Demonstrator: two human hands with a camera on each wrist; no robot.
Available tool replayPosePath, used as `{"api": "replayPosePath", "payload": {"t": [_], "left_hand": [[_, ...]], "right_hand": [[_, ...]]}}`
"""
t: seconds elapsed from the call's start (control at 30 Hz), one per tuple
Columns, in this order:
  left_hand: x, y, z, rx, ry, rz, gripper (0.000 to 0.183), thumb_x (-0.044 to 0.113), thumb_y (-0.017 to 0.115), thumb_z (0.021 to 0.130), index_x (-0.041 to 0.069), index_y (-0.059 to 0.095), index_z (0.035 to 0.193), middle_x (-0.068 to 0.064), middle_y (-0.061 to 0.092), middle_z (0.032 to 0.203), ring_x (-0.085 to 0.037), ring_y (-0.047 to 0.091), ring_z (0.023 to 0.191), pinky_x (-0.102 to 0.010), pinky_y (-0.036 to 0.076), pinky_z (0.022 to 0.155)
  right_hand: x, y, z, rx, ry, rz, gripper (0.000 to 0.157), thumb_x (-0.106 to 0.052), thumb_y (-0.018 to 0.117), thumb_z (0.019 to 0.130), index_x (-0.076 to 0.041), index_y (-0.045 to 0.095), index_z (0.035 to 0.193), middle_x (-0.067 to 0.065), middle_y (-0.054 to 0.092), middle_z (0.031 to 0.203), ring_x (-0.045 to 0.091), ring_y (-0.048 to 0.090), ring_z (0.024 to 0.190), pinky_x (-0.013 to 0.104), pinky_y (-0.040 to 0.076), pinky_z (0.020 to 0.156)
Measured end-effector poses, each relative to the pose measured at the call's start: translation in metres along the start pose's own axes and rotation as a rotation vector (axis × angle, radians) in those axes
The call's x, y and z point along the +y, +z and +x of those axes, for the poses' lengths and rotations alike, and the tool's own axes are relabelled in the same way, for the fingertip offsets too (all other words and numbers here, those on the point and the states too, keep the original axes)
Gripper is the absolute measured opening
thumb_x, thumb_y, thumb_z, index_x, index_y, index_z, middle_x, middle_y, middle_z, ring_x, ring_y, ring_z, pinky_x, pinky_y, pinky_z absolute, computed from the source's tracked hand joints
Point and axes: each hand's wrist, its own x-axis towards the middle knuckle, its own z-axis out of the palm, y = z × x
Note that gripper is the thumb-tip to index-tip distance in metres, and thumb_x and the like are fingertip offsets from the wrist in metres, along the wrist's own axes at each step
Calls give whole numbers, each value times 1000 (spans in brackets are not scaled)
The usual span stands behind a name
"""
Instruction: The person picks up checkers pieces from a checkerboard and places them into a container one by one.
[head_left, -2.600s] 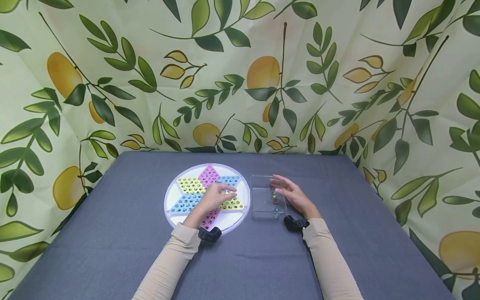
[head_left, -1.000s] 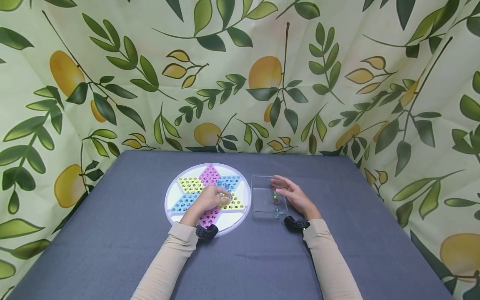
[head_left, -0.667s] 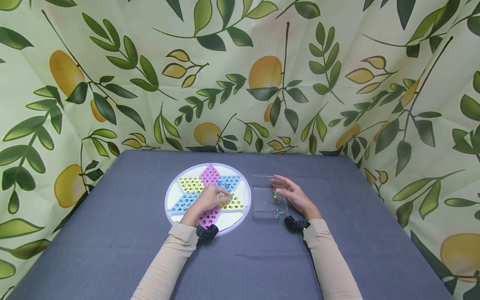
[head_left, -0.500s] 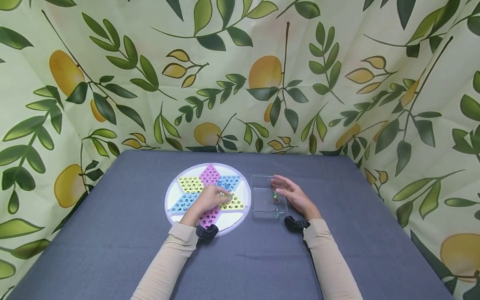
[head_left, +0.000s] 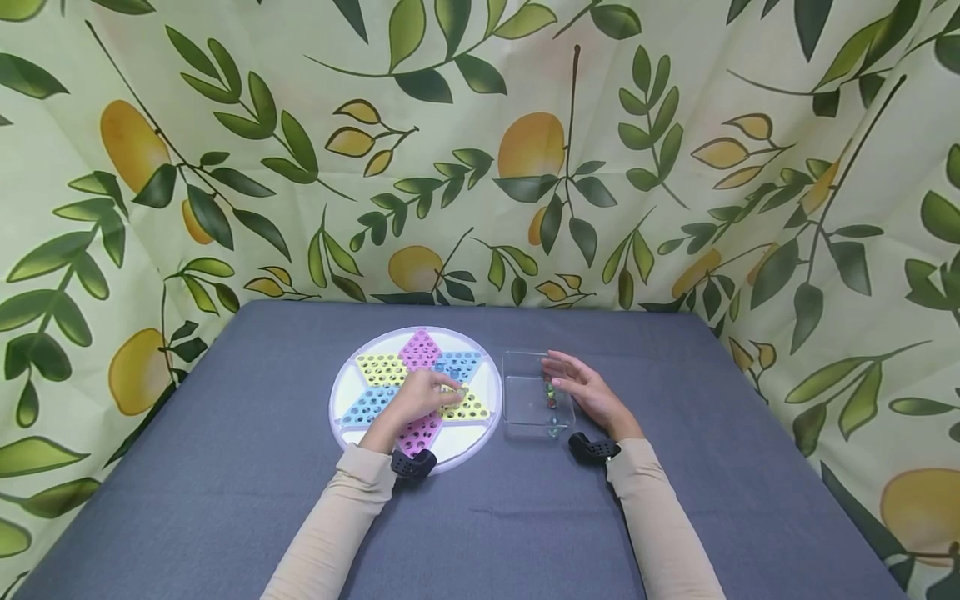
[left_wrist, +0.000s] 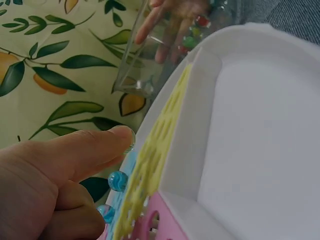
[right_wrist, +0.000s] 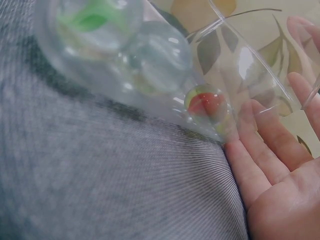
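My left hand (head_left: 416, 397) is over the right part of a round Chinese checkers board (head_left: 467, 446), thumb and index finger together. At the fingertips a clear greenish marble (left_wrist: 131, 142) shows in the left wrist view, mostly hidden by the index finger. Below that finger, a blue marble (left_wrist: 118, 181) sits on the board's blue section. My right hand (head_left: 592, 396) rests along the right side of a clear plastic box (head_left: 525, 428), fingers extended against its outer wall. Inside the box, marbles gather on the right, among them a red-and-yellow marble (right_wrist: 206, 102).
The board and box stand side by side on a table with a grey cloth (head_left: 510, 533). Behind them hangs a leaf-and-fruit patterned curtain (head_left: 465, 200). Each wrist wears a black camera mount, as on the left wrist (head_left: 414, 464).
Since the oldest frame my left hand has moved slightly left and its fingertips have come down to the board. Over the last second it has stayed nearly still; my right hand has kept its place.
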Motion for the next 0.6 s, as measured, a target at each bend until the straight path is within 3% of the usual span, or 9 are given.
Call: {"api": "replayPosePath", "payload": {"t": [0.1, 0.17, 0.43, 0.6], "left_hand": [[5, -2, -1, 3, 12, -9, 25, 21, 74, 83, 7, 74, 103, 1, 53, 56, -7, 34, 50, -18, 30, 48], [8, -3, -1, 4, 19, -12, 25, 21, 74, 83, 6, 74, 104, 8, 33, 48, -5, 28, 44, -17, 25, 43], [16, -5, -2, 12, 51, 8, 27, 26, 72, 85, 8, 74, 105, 9, 30, 51, -5, 26, 46, -17, 24, 43], [21, -4, -3, 23, 79, -25, 28, 24, 72, 84, 7, 73, 106, 9, 30, 47, -4, 24, 43, -17, 22, 42]], "right_hand": [[0, -1, 0, 2, -2, 5, 63, -13, 58, 95, -5, 28, 150, 24, 34, 153, 41, 30, 142, 6, 40, 96], [0, -1, -1, 4, 1, 1, 63, -14, 58, 95, -6, 28, 150, 24, 34, 153, 41, 30, 143, 6, 40, 96], [2, -3, -1, 0, -26, -7, 63, -12, 56, 96, -1, 25, 150, 29, 31, 152, 45, 30, 141, 6, 40, 97], [2, -2, -1, -3, -24, -25, 63, -13, 56, 96, -2, 26, 150, 28, 32, 152, 33, 40, 141, 6, 39, 97]]}}
